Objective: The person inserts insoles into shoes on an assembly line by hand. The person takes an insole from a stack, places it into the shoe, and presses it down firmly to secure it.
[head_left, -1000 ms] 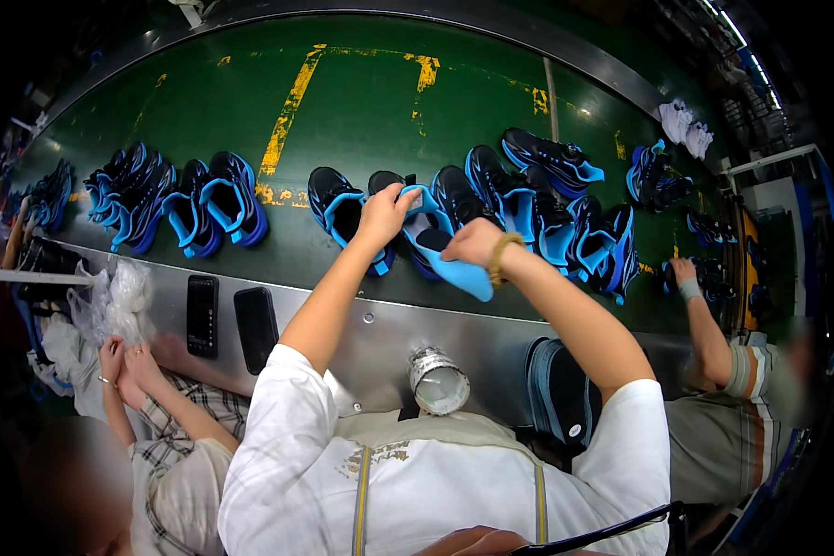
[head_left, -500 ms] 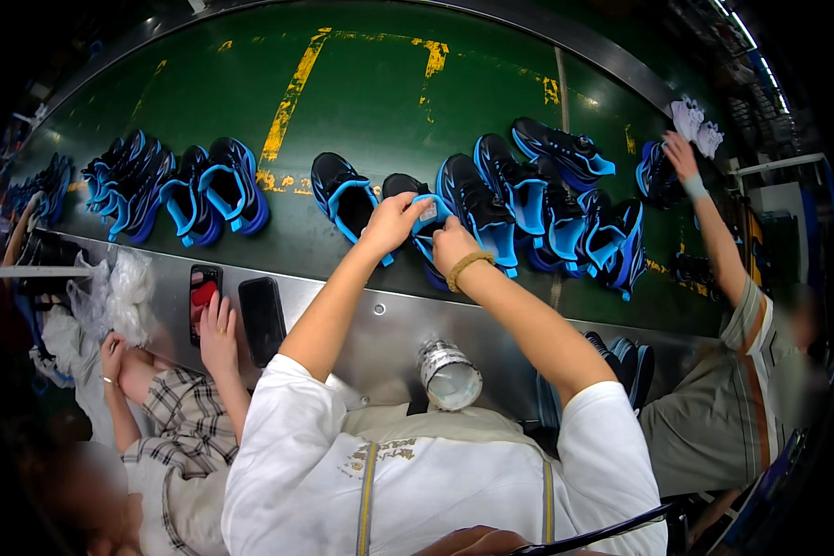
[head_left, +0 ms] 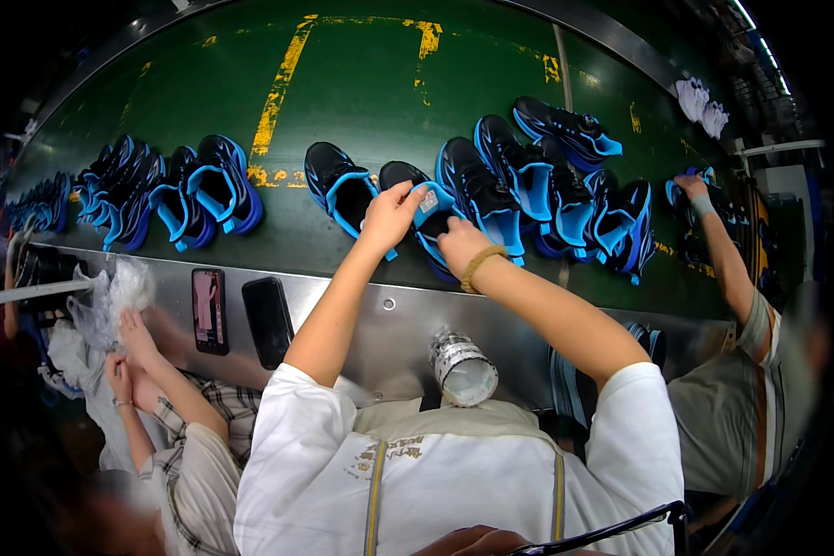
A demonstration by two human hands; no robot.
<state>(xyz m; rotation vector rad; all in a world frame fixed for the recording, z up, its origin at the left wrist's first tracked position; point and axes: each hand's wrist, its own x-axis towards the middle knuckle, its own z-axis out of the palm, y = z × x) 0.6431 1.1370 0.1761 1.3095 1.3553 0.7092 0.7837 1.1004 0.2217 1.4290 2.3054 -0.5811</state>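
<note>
Between my hands on the green surface lies a black sneaker (head_left: 401,173) with a light blue lining, its toe pointing away from me. My left hand (head_left: 389,218) pinches its blue tongue, which bears a small white label (head_left: 428,200). At the right side of the shoe's opening is my right hand (head_left: 468,248), fingers curled and bent down into the collar; their tips are partly hidden. A matching sneaker (head_left: 329,171) stands just left of my left hand. Close by my right hand sits another sneaker (head_left: 473,181), at the start of a packed group.
More sneakers stand at left (head_left: 222,190) and right (head_left: 561,199). On the metal ledge (head_left: 361,343) lie two phones (head_left: 210,310) (head_left: 267,320); a tape-wrapped cup (head_left: 465,371) stands near my waist. Co-workers sit either side, one hand at a plastic bag (head_left: 125,292), another at shoes (head_left: 690,185).
My hands stay at the same shoe, the right one shifting slightly at the collar. The left co-worker's hand has left the phone for the plastic bag. The right co-worker's hand has come nearer.
</note>
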